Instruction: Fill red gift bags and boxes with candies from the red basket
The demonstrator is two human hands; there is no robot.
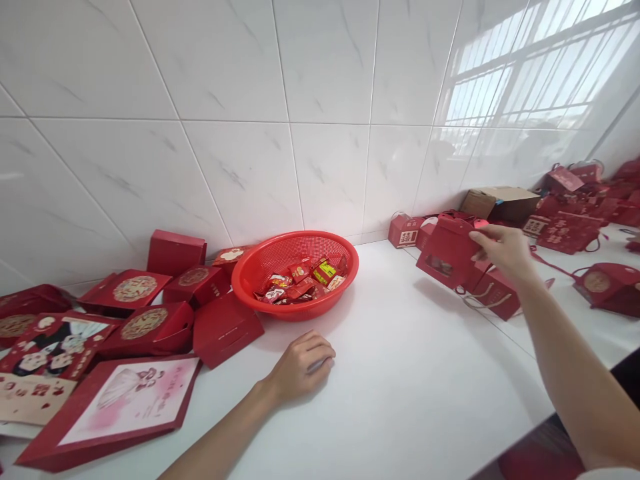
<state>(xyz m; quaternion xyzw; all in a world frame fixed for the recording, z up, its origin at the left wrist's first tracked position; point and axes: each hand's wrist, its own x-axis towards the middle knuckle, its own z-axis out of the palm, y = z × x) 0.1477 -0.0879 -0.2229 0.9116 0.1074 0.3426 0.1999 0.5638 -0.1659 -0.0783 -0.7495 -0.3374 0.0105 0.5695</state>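
Note:
My right hand point(500, 247) is closed on the upper edge of a red gift box point(443, 250) with a small clear window. The box hangs tilted above the right part of the white table point(380, 373). My left hand point(305, 363) rests on the tabletop with its fingers curled in; whether anything is inside them is hidden. Just behind it stands a red plastic basket point(295, 310) holding several wrapped sweets point(300, 283). Behind the held box is another red box with a cord handle point(493, 293).
Red gift boxes point(145, 330) and a flat box with a printed bridal picture point(125, 407) crowd the left side. A cardboard box point(500, 203) and more red boxes point(570, 227) stand at the back right. A white tiled wall point(235, 160) closes off the back.

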